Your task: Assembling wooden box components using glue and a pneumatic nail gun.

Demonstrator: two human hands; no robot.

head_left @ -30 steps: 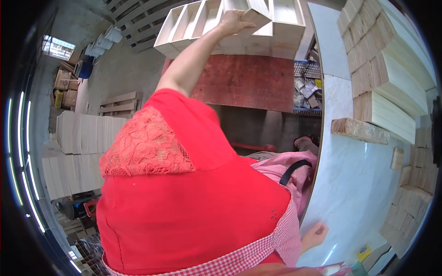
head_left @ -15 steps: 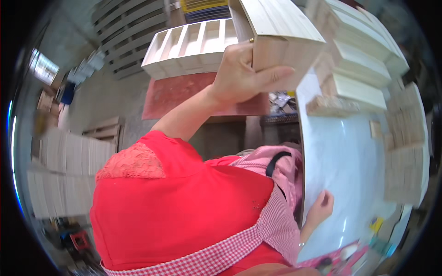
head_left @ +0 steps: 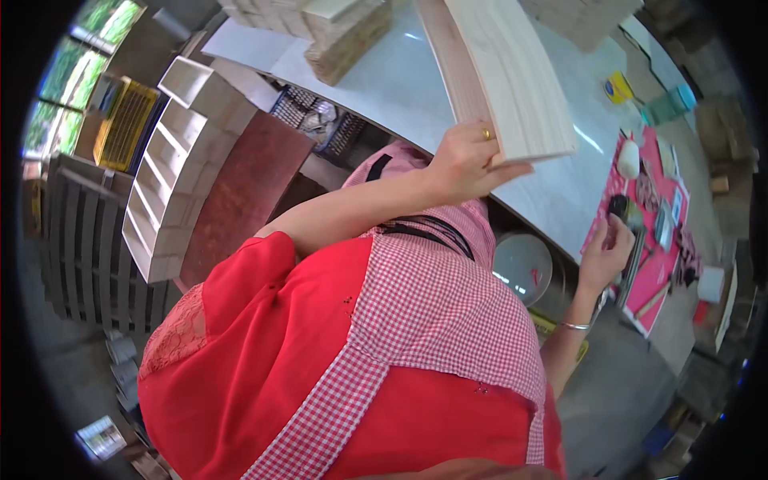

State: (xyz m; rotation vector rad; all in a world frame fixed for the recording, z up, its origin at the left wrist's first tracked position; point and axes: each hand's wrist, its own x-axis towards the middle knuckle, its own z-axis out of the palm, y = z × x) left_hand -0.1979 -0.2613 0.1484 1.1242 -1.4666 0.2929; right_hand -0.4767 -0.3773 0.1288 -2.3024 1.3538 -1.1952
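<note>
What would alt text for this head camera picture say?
A person in red with a checked apron holds a pale wooden board in the left hand over a white table; the right hand rests at a pink mat.

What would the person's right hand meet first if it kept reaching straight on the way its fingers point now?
Most likely the dark, rounded tool at the near edge of the pink mat. The right hand has its fingertips right at it, though depth is unclear, so contact cannot be confirmed.

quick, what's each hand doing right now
Left hand: closed on the edge of a pale wooden board, held up over the white table.
Right hand: closed on a dark tool at the pink mat.
</note>
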